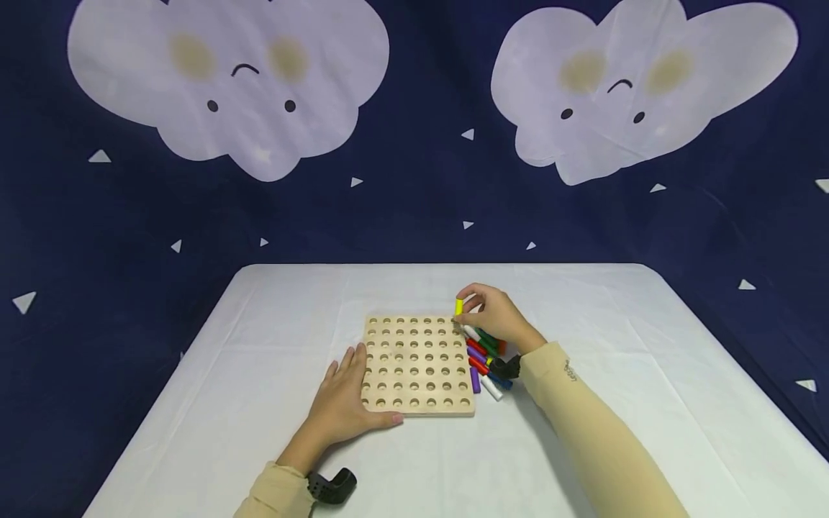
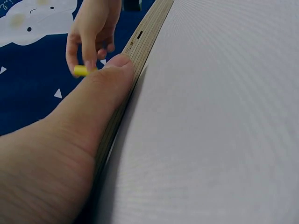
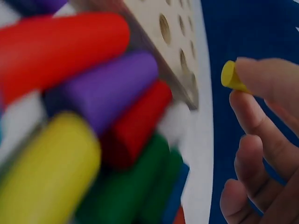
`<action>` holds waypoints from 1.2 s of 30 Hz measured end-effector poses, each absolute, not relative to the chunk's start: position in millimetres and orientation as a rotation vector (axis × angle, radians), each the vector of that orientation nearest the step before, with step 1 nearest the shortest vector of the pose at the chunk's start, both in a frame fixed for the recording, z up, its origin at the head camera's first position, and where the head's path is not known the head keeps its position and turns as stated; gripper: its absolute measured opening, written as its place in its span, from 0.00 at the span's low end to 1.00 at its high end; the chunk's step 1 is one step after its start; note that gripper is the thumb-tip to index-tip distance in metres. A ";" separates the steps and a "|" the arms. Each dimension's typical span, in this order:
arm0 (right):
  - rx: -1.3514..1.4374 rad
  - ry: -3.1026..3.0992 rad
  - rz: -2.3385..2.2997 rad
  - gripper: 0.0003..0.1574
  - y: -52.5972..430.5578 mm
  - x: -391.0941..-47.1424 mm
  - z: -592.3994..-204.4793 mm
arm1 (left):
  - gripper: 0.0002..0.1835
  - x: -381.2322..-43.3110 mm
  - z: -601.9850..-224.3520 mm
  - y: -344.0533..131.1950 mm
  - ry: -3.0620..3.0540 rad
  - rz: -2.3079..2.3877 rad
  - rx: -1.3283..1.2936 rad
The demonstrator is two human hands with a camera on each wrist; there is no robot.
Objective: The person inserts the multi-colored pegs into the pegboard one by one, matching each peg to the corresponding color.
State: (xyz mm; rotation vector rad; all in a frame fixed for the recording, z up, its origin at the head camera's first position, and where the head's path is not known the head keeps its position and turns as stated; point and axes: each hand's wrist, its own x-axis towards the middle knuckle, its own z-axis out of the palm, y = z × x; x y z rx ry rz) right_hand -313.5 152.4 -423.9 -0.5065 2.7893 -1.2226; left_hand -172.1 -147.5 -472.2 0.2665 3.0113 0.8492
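Observation:
A square wooden pegboard (image 1: 414,365) with rows of round holes lies on the table. My left hand (image 1: 343,403) rests against its near left corner, fingers stretched along the left side and thumb along the front edge; the left wrist view shows that thumb (image 2: 114,70) on the layered wood edge. Between thumb and index finger, my right hand (image 1: 495,314) pinches a yellow peg (image 1: 459,307) upright at the board's far right corner. In the right wrist view this yellow peg (image 3: 229,74) is held off the board, one round end showing.
Loose pegs in several colours lie heaped along the board's right side, among them a purple peg (image 1: 475,380), a white peg (image 1: 491,388) and a red peg (image 3: 60,51). A white cloth (image 1: 291,316) covers the table, with a dark blue cloud-print backdrop (image 1: 427,144) behind.

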 end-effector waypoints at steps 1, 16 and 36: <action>-0.506 2.801 -1.192 0.24 147.4 -315.4 -423.9 | 0.82 -172.0 -472.1 -147.6 3.012 0.847 0.268; -0.558 2.961 -0.801 0.17 115.7 -314.2 -421.9 | 0.82 -173.6 -471.3 -146.9 3.008 0.814 0.275; -0.737 2.508 -1.046 0.23 192.5 -304.4 -411.0 | 0.82 -175.7 -471.9 -147.5 3.019 0.796 0.289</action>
